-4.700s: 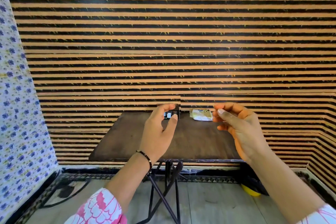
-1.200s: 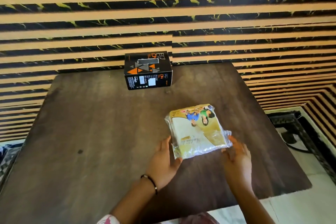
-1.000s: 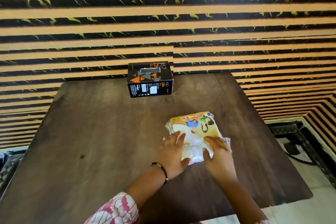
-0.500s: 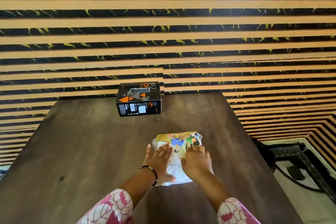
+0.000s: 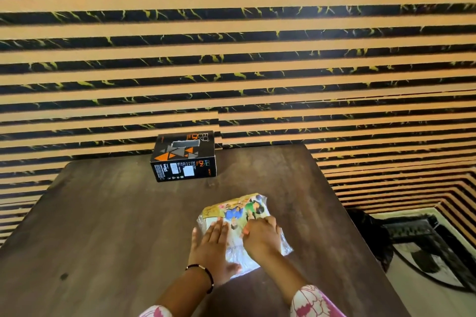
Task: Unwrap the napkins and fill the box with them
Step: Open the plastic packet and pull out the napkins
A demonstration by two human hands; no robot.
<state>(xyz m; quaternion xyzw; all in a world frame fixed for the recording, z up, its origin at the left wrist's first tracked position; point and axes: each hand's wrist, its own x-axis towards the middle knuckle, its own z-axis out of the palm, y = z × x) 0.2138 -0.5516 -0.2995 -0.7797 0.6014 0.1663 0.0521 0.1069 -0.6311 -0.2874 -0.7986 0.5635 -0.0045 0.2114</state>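
Head cam looking down at the table: left hand [image 5: 210, 247] is lying flat on the near-left part of the napkin pack [image 5: 239, 216], fingers straight and close together, thumb spread out to the side, pressing down rather than gripping anything. Right hand [image 5: 262, 238] is on the pack just beside it, fingers curled with the tips bunched together on the plastic wrap near the middle, looks like a pinch on the film but honestly can't tell if it's actually got hold of any. The two hands are almost touching. There's a thin black bracelet [image 5: 206, 274] on the left wrist, and pink and white patterned sleeves [image 5: 313, 302] peek in at the bottom edge. The pack is still fully in its clear wrapper, with a colourful printed picture on the far end, lying flat on the dark wooden table [image 5: 116, 226], right of centre and towards the near side. Black box [image 5: 184, 156] with orange triangles sits closed at the far edge of the table, well apart from the pack, right up by the striped orange and black wall [image 5: 231, 46].
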